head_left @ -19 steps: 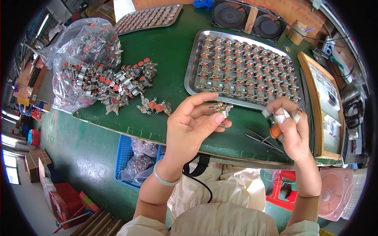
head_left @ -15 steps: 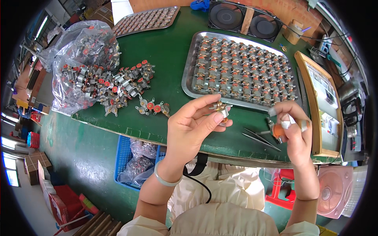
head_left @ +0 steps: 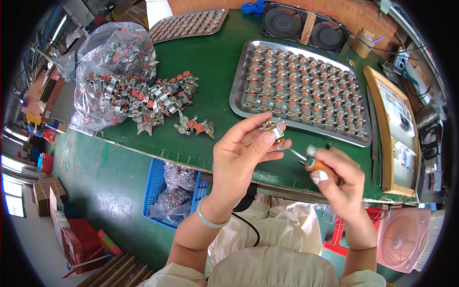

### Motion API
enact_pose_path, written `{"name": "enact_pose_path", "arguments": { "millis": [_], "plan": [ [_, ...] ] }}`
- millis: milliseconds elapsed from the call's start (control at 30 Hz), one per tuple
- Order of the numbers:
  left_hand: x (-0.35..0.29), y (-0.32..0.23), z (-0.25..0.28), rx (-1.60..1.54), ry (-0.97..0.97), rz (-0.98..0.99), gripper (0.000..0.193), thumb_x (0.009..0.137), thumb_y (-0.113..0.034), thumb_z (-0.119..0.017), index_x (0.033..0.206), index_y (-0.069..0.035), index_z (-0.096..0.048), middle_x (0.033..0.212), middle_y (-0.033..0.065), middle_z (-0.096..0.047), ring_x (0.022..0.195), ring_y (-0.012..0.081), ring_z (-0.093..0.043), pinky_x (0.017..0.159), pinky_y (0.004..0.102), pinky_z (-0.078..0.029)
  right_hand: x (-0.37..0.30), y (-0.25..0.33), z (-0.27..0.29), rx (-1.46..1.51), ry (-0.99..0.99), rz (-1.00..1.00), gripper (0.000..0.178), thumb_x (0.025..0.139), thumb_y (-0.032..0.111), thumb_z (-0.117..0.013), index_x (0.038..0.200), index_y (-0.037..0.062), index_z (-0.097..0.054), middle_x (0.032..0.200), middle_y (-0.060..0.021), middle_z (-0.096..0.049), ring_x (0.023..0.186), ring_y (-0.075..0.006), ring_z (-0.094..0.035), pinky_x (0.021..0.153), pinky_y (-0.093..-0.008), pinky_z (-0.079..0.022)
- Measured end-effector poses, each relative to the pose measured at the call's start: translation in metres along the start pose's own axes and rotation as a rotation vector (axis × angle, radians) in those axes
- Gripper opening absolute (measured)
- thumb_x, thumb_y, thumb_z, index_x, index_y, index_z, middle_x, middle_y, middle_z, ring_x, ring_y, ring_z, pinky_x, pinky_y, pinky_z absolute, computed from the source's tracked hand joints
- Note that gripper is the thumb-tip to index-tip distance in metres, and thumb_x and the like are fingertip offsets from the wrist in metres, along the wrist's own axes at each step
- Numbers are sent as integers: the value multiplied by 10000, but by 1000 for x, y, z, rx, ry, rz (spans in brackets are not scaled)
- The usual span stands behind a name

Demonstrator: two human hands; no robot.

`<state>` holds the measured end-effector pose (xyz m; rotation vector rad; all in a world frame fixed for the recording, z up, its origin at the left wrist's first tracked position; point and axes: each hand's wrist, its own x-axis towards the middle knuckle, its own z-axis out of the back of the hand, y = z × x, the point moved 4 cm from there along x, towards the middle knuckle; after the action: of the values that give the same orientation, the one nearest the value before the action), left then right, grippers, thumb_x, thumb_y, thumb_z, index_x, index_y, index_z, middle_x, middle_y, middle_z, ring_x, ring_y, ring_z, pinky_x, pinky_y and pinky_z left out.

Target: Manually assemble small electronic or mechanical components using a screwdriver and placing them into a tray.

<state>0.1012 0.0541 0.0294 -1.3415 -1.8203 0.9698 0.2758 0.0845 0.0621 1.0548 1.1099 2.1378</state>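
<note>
Above the table's near edge, my left hand (head_left: 239,155) pinches a small metal part (head_left: 275,129) between thumb and fingers. The part is silvery with brass-coloured bits and mounting tabs. My right hand (head_left: 340,177), with white wraps on its fingertips, grips a screwdriver (head_left: 314,164) by its orange handle. The screwdriver's shaft points left toward the part, with its tip close to my left fingertips; whether it touches the part I cannot tell. Just beyond both hands lies a metal tray (head_left: 235,95) filled with rows of similar parts.
On the left, loose parts (head_left: 162,95) spill from a clear plastic bag (head_left: 91,57). Another filled tray (head_left: 210,29), twin black fans (head_left: 306,28) and a wood-framed board (head_left: 385,138) stand around the green table (head_left: 201,62). A blue crate (head_left: 153,191) sits below the edge.
My right hand has moved left with the screwdriver, bringing its tip toward the part. My left hand keeps its pinch. The tweezers seen earlier on the table are now hidden behind my right hand.
</note>
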Motion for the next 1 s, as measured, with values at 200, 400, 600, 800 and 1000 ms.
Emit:
{"name": "enact_pose_path", "arguments": {
  "millis": [200, 400, 600, 800, 1000],
  "plan": [
    [1, 5, -9, -190, -9, 53, 376, 859, -119, -548, 1193, 5, -429, 1052, 156, -580, 898, 261, -615, 722, 307, -533, -9, -6, -12, -62, -195, -19, 271, 742, 28, -632, 985, -34, -530, 800, -93, -553, 652, -149, -516, 579, -241, -431],
    [1, 10, -15, -262, -53, 63, 384, 861, -123, -544, 1201, -2, -413, 1080, 161, -565, 914, 260, -610, 727, 301, -534, -11, -6, -13, -124, -266, 103, 255, 739, 23, -638, 968, -28, -537, 808, -105, -555, 644, -154, -514, 576, -238, -427],
    [3, 14, -24, -235, -60, 27, 341, 880, -126, -505, 1193, -16, -426, 1074, 151, -564, 915, 236, -610, 719, 284, -545, -14, -10, -17, -167, -328, 123, 235, 819, 61, -577, 1029, -32, -529, 772, -101, -553, 564, -102, -481, 470, -206, -381],
    [7, 21, -26, -272, -77, -28, 336, 882, -129, -503, 1192, -24, -428, 1064, 147, -566, 915, 240, -610, 722, 288, -545, -22, -30, -23, 634, -289, -434, 298, 905, 164, -481, 1139, -21, -488, 723, -47, -542, 446, -45, -381, 401, -171, -305],
    [10, 24, -32, -236, -81, -44, 344, 886, -133, -498, 1200, -20, -415, 1063, 149, -565, 915, 247, -610, 726, 296, -544, -16, -20, -18, -103, -398, 7, 297, 910, 200, -468, 1091, -31, -520, 695, -46, -527, 439, -62, -377, 398, -189, -305]
  ]
}}
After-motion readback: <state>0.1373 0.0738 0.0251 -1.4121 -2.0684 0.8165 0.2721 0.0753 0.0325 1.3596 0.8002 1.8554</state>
